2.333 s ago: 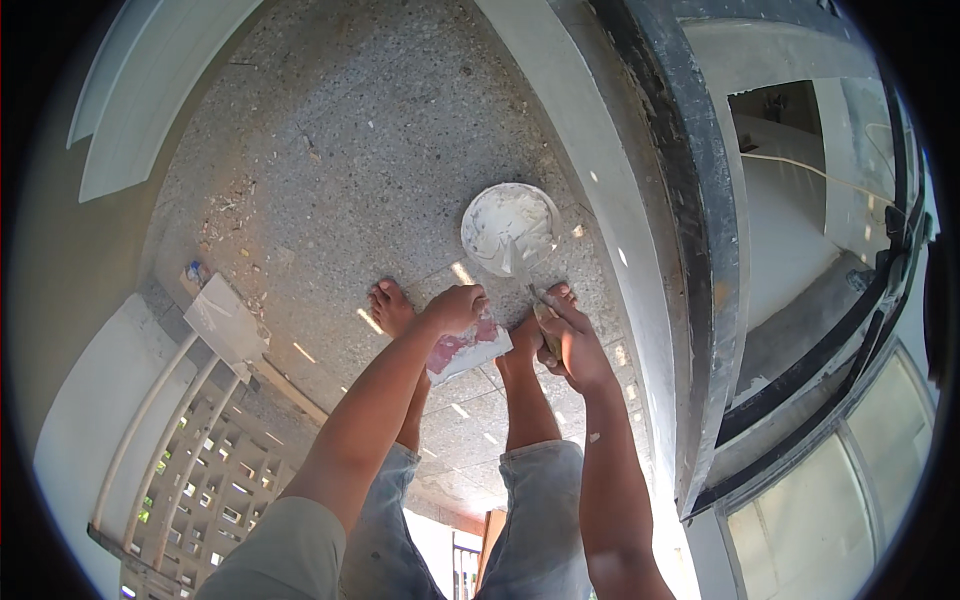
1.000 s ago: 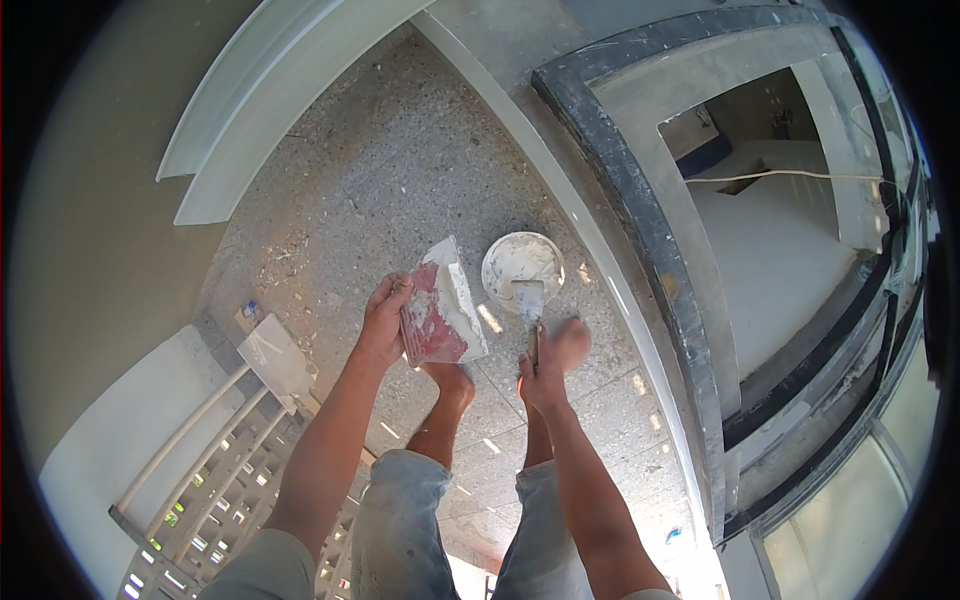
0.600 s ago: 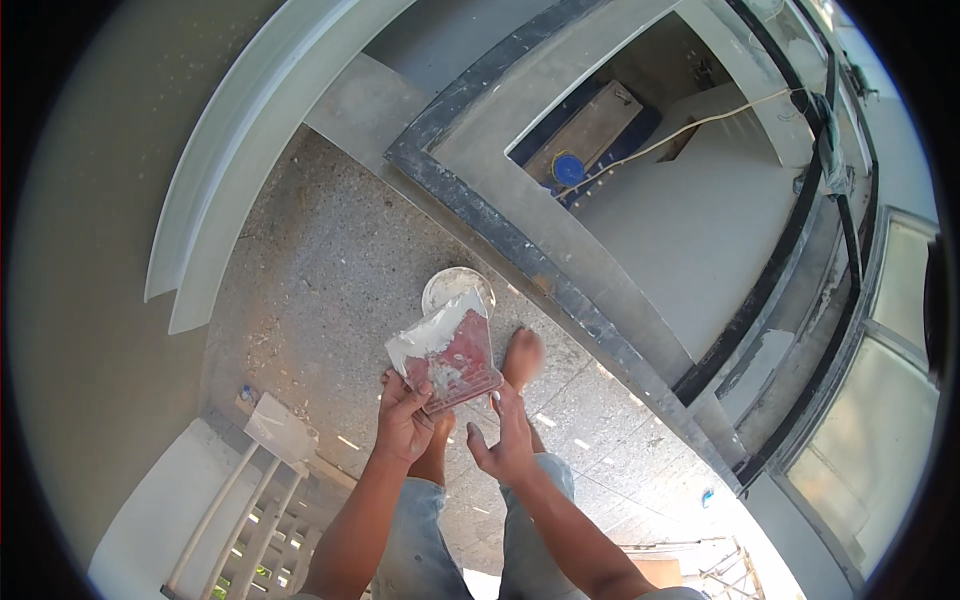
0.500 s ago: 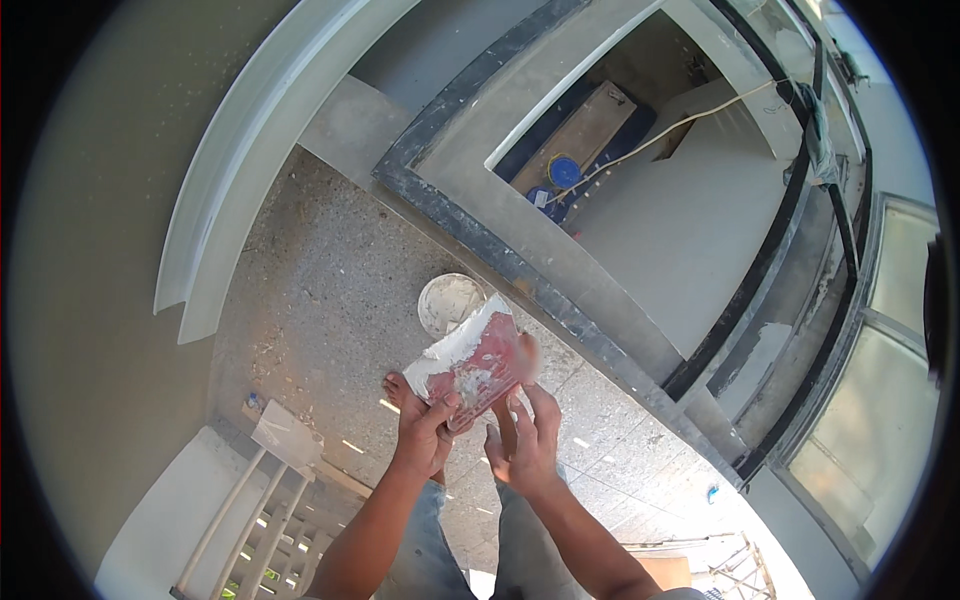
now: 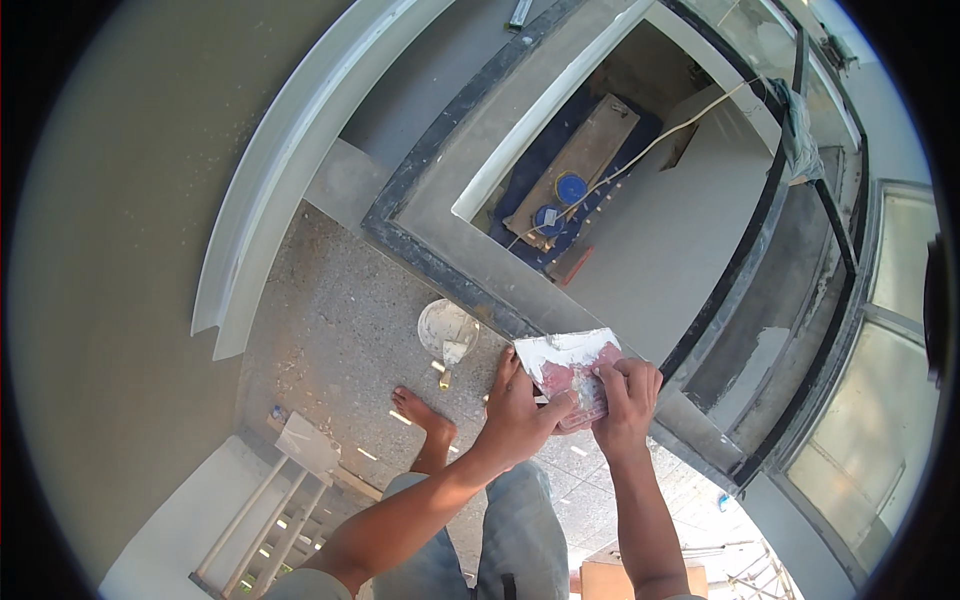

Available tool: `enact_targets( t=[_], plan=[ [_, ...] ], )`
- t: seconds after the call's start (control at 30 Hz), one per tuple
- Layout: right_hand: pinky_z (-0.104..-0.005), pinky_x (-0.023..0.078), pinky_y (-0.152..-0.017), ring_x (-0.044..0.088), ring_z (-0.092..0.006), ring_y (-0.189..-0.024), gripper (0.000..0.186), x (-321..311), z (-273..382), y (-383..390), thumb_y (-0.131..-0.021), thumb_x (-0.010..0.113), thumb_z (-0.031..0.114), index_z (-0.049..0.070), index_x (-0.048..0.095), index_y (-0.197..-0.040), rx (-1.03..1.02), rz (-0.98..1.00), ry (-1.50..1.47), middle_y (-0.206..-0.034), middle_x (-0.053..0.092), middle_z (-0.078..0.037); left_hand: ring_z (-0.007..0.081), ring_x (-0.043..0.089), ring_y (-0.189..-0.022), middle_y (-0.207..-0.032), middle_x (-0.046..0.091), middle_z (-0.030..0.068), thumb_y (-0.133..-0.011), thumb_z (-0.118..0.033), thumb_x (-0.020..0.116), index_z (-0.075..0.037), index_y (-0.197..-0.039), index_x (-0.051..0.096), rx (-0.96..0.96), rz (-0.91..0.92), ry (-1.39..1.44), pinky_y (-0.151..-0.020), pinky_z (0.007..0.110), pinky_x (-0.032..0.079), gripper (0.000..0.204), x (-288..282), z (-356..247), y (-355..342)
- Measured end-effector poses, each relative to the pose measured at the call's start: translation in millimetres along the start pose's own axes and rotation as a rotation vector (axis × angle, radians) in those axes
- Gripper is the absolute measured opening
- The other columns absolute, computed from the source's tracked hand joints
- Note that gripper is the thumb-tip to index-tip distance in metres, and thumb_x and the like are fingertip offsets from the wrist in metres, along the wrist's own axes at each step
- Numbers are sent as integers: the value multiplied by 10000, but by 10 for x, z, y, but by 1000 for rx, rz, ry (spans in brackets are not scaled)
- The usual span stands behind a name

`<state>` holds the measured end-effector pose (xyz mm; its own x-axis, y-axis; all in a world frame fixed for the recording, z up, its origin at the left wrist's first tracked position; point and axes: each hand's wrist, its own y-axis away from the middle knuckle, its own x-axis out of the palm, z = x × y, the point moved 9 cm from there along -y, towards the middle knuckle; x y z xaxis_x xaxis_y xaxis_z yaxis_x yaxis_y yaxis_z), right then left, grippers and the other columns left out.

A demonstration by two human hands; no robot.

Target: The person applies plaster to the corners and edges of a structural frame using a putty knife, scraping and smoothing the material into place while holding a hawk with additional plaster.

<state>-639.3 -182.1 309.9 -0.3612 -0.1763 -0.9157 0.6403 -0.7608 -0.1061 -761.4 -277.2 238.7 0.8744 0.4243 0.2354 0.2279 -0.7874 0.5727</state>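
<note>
A wide red putty spreader [image 5: 585, 383], with white putty thick along its far edge and smeared over its face, is held between my two hands. My left hand [image 5: 525, 415] grips its near left part, with the thumb on the face. At its right end my right hand [image 5: 627, 400] is closed on it, fingers bent over the top. The spreader is just over the dark stone edging of the window opening. On the floor beyond my left hand stands a white bucket [image 5: 440, 322] smeared with putty. A putty knife [image 5: 453, 355] rests at the bucket's near side.
Dark stone edging [image 5: 450, 285] frames the opening ahead. Through it show blue-lidded tubs [image 5: 570, 188] on a plank and a pale cable [image 5: 665, 135]. A glazed window panel [image 5: 850, 430] is at right. A white slatted rack [image 5: 310, 445] stands at lower left. My bare foot [image 5: 422, 410] is on the speckled floor.
Both hands have moved right and a little forward with the spreader, over the edging. My right hand has gone from its near edge to a grip on its right end. The putty knife now shows clearly.
</note>
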Motion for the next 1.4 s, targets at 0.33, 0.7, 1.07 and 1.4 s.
enact_targets(
  t=[0.33,0.7,1.07,1.4],
  plan=[
    [-483,542,-750,672,-356,-877,127,640,-862,-530,-868,737,141,69,685,-959,200,444,-155,-938,658,-106,346,426,-1405,-1497,417,221,-945,-327,741,9,-1439,395,94,-655,-621,-1165,452,362,690,-2125,-469,-1057],
    [-506,564,-817,701,-398,-946,214,1601,-707,-644,-840,728,178,103,745,-1039,176,777,-99,-977,735,-173,421,-158,-1568,-1701,-174,204,-797,-589,799,-67,-1617,-179,-441,-566,-1071,-1199,696,12,1379,-2343,-437,-1983],
    [-495,567,-803,716,-383,-895,285,1856,-855,-616,-814,783,305,103,752,-1013,289,919,-41,-936,757,-148,469,-194,-1546,-1671,-241,238,-760,-636,804,-78,-1598,-245,-470,-450,-1003,-1170,739,-8,1453,-2406,-407,-2010],
    [-481,584,-753,737,-330,-849,198,1873,-880,-461,-842,732,335,168,739,-949,343,753,197,-957,760,-63,462,-199,-1546,-1679,-220,226,-748,-661,791,-94,-1607,-221,-458,-450,-956,-1161,748,-7,1443,-2455,-378,-2030]
  ],
)
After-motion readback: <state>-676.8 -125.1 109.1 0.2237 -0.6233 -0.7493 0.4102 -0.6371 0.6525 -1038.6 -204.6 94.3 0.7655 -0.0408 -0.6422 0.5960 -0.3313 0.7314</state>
